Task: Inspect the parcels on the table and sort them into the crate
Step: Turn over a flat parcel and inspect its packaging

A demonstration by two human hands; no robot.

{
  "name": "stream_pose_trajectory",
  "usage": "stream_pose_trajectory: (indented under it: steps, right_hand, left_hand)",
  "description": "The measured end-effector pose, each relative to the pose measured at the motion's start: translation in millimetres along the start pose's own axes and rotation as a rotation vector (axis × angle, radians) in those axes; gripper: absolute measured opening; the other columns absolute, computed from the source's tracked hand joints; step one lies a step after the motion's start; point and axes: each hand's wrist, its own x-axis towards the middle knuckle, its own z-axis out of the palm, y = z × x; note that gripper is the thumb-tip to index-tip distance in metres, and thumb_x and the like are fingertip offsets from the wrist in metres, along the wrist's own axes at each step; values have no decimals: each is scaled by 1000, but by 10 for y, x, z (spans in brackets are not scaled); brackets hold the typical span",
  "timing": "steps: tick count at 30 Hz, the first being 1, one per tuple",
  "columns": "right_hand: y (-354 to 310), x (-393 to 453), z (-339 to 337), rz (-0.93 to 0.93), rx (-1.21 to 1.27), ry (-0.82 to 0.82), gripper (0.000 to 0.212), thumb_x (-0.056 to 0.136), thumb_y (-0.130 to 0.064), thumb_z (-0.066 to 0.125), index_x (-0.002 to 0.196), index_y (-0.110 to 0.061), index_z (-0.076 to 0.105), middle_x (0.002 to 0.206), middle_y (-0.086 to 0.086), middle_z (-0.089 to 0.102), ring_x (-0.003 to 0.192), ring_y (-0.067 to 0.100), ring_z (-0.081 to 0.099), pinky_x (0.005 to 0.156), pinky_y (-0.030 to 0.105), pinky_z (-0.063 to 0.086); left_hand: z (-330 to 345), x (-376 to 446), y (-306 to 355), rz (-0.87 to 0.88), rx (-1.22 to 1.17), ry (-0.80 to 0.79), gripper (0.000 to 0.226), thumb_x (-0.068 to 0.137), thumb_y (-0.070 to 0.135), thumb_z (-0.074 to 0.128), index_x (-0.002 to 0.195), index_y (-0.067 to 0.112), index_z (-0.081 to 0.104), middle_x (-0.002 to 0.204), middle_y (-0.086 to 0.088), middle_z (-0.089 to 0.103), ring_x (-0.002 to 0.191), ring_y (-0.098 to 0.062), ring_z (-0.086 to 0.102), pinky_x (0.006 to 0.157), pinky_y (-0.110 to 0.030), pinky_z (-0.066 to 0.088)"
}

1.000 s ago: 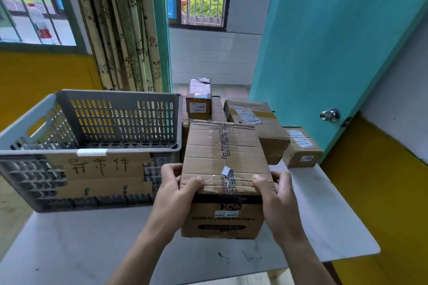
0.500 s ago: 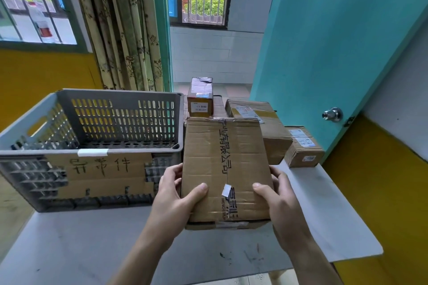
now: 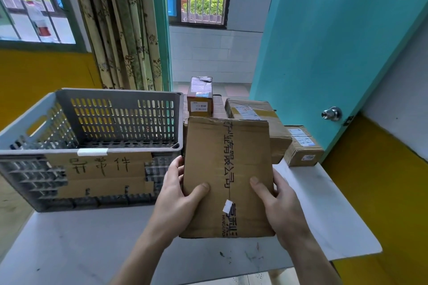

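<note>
I hold a brown cardboard parcel [image 3: 228,169] tilted up so its taped top face points at me. My left hand [image 3: 179,194] grips its left edge, thumb on the face. My right hand [image 3: 276,199] grips its right edge the same way. A grey slotted plastic crate [image 3: 92,148] with a handwritten cardboard label stands to the left on the white table [image 3: 324,210]. Behind the held parcel are more parcels: a small upright box [image 3: 200,97], a larger box [image 3: 254,115] and a small labelled box [image 3: 303,146].
A teal door [image 3: 324,41] with a metal knob [image 3: 331,113] stands open at the right, close to the table's far corner. Curtains [image 3: 120,25] hang behind the crate. The table's near edge runs below my forearms.
I have tipped the parcel's near end upward, so its front side has vanished and the top face fills the view. Both hands have slid lower on its edges.
</note>
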Motion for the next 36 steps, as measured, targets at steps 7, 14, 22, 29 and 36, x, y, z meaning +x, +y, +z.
stream_pose_trajectory:
  steps: [7,14,22,29,36]
  right_hand:
    - [11,-14,-12,3,50,32,26,87,-46,69,111,-41,60,106,-14,74,98,11,72,84,41,62]
    - [-2,-38,-52,-75,-75,40,42,75,-65,62,113,-48,58,103,-26,72,97,5,71,82,33,61]
    - [48,-106,7,-107,-127,13,47,78,-69,57,123,-55,55,117,-23,66,99,2,67,84,29,58]
    - [69,-97,-39,-104,-238,6,36,76,-74,55,100,-49,64,115,-10,66,99,4,64,82,28,55]
    - [-18,-156,-7,-89,-177,-29,41,70,-74,63,106,-55,57,103,-33,67,99,-4,65,81,24,55]
  left_hand:
    - [51,74,94,91,230,49,72,91,56,62,155,32,40,123,10,47,105,12,52,74,-4,43]
    - [-12,24,59,101,206,-16,69,91,47,70,151,33,41,127,14,48,111,10,54,92,-17,49]
    - [-123,7,275,15,145,-7,41,85,53,72,110,31,48,103,10,72,81,-7,75,66,-33,64]
    - [-168,-51,207,46,136,-61,77,77,67,72,142,39,41,128,13,65,106,-9,70,89,-42,63]
    - [-151,-29,195,93,251,4,81,68,94,55,135,47,55,123,14,62,110,-10,65,96,-46,57]
